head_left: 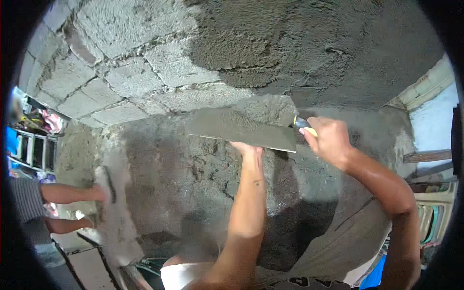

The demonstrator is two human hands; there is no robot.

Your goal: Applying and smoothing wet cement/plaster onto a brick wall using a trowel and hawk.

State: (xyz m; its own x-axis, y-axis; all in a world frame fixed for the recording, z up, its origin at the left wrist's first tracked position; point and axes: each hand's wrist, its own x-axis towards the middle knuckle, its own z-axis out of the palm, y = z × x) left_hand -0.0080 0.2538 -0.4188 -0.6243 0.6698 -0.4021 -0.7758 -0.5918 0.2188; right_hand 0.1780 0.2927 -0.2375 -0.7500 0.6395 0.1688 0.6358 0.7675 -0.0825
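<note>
My left hand (pixel 247 147) grips a flat plasterer's hawk (pixel 282 138) from below; most of its fingers are hidden under the board. Wet grey mortar (pixel 234 120) lies on the hawk. My right hand (pixel 329 138) is closed round the yellow and dark handle of a trowel (pixel 309 126). Its mortar-smeared blade reaches left, just beyond the hawk's far edge; whether the two touch I cannot tell. Ahead stands a block wall (pixel 121 92), bare and pale on the left. Dark wet plaster (pixel 309 53) covers its upper middle and right.
At the left stand the bare legs (pixel 70 194) of another person in striped shorts. A metal ladder (pixel 31 150) and assorted bags lie behind them. Rough, mortar-stained ground (pixel 164 188) stretches below the wall. Stacked plastic chairs (pixel 435 212) and a wooden piece (pixel 427 156) are at the right.
</note>
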